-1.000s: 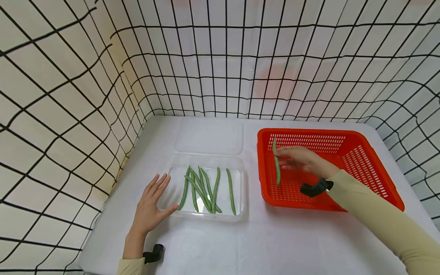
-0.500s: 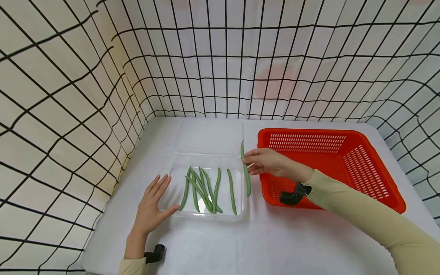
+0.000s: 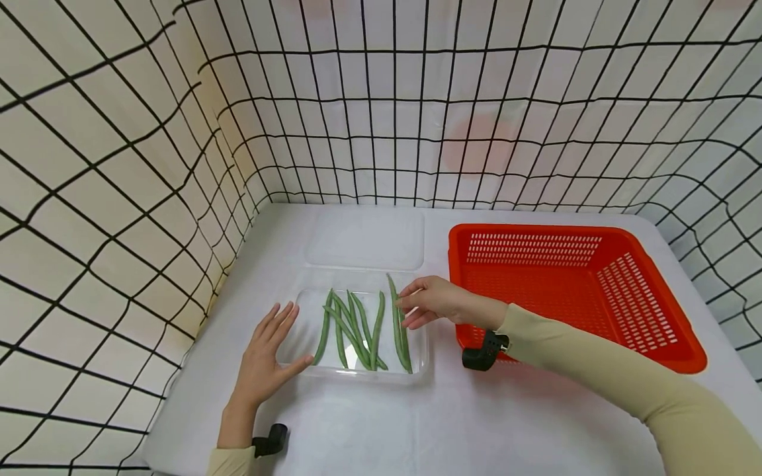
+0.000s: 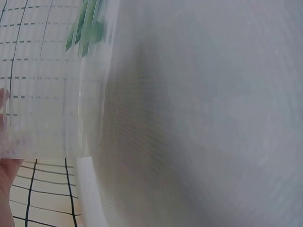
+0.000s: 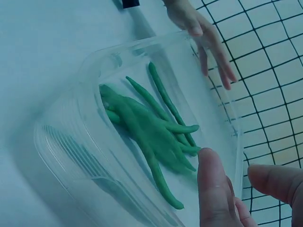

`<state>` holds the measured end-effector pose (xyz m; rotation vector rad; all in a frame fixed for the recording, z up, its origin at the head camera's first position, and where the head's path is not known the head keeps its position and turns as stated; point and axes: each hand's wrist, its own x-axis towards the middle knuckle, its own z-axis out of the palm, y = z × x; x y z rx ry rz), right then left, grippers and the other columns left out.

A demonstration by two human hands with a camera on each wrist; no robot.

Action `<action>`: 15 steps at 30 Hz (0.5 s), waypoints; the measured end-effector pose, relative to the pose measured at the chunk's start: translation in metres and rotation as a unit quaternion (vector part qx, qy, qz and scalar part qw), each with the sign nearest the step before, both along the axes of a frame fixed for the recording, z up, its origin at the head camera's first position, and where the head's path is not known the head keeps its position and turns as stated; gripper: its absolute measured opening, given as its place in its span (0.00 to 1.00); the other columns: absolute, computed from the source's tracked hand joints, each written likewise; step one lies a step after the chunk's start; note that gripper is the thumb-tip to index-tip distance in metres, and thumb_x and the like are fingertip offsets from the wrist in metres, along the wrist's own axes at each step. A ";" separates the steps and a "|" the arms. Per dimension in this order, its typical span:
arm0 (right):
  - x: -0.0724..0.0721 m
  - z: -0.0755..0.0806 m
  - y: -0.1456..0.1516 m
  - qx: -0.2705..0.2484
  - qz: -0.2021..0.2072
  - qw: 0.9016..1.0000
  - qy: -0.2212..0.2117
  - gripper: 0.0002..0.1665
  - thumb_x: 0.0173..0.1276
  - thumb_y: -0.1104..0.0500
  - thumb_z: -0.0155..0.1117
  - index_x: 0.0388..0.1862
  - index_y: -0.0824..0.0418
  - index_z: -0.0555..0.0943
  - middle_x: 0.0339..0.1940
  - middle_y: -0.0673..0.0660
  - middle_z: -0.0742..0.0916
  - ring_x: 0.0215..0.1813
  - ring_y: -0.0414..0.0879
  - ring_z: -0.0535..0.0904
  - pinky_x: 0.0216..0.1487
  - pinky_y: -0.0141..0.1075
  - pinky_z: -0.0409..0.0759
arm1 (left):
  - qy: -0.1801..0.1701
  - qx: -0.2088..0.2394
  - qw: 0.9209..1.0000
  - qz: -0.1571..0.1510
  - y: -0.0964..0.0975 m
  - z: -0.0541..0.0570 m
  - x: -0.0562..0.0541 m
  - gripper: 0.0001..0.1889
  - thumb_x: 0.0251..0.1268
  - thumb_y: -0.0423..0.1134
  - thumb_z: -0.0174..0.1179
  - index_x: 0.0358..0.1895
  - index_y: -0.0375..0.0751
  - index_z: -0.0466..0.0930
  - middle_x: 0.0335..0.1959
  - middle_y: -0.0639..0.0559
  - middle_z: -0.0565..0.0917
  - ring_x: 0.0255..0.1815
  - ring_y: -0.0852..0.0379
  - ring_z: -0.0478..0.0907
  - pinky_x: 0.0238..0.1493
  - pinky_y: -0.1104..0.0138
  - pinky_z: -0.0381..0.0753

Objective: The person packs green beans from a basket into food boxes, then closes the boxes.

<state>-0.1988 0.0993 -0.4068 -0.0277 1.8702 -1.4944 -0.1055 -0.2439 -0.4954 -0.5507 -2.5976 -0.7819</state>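
Note:
Several green beans (image 3: 357, 330) lie in a clear plastic box (image 3: 369, 375). At its left side is my left hand (image 3: 262, 360), fingers straight and spread, thumb at the near left corner. My right hand (image 3: 430, 301) is over the box's right side, close beside a slanting green bean (image 3: 393, 294) whose upper end reaches past the far rim. In the right wrist view, thumb and fingers (image 5: 213, 184) stand apart with no bean between them, and part of the pile (image 5: 156, 146) is blurred. The left wrist view has the box wall (image 4: 52, 109) close up.
A red slotted basket (image 3: 536, 277) stands to the right, partly behind my right forearm. Behind the box lies a clear flat lid (image 3: 364, 239) on the white table (image 3: 357, 430). Black wire mesh (image 3: 411, 99) rises around the back and sides.
My right hand has carried a green bean left from over the red basket to the clear box, and its fingers have parted from the bean. The left hand stays in place.

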 end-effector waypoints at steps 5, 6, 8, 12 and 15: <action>0.002 -0.001 0.005 0.009 0.005 1.000 0.009 0.21 0.71 0.61 0.57 0.57 0.73 0.71 0.44 0.69 0.82 0.38 0.56 0.85 0.37 0.40 0.82 | -0.005 0.001 1.000 -0.005 -0.001 0.001 -0.001 0.48 0.48 0.62 0.67 0.72 0.46 0.61 0.72 0.50 0.62 0.73 0.46 0.50 0.59 0.40 0.60; 0.001 0.000 0.006 0.010 0.007 1.000 0.014 0.21 0.71 0.60 0.57 0.57 0.73 0.71 0.44 0.69 0.81 0.38 0.55 0.85 0.38 0.41 0.82 | -0.005 0.001 1.000 -0.006 -0.001 0.001 -0.001 0.48 0.48 0.62 0.67 0.72 0.45 0.61 0.72 0.49 0.62 0.73 0.46 0.50 0.59 0.40 0.60; 0.001 0.003 0.008 0.006 0.009 1.000 0.024 0.21 0.71 0.59 0.57 0.56 0.72 0.71 0.44 0.69 0.81 0.38 0.54 0.85 0.38 0.41 0.82 | -0.006 0.003 1.000 -0.008 -0.001 0.002 -0.001 0.48 0.48 0.61 0.68 0.72 0.45 0.61 0.72 0.49 0.62 0.73 0.45 0.50 0.59 0.40 0.60; -0.002 0.012 0.009 0.000 0.007 0.999 0.051 0.19 0.71 0.57 0.57 0.54 0.69 0.73 0.43 0.65 0.82 0.43 0.57 0.83 0.41 0.42 0.82 | -0.014 0.003 1.000 -0.014 -0.001 0.004 0.000 0.48 0.47 0.58 0.70 0.72 0.46 0.60 0.72 0.48 0.61 0.73 0.44 0.49 0.59 0.39 0.59; -0.009 0.018 0.010 0.005 0.004 0.996 0.085 0.21 0.72 0.54 0.57 0.56 0.67 0.73 0.47 0.64 0.82 0.48 0.59 0.81 0.44 0.43 0.81 | -0.045 0.000 0.999 -0.025 -0.003 0.009 0.001 0.48 0.47 0.55 0.71 0.73 0.48 0.58 0.73 0.48 0.58 0.73 0.43 0.48 0.61 0.38 0.55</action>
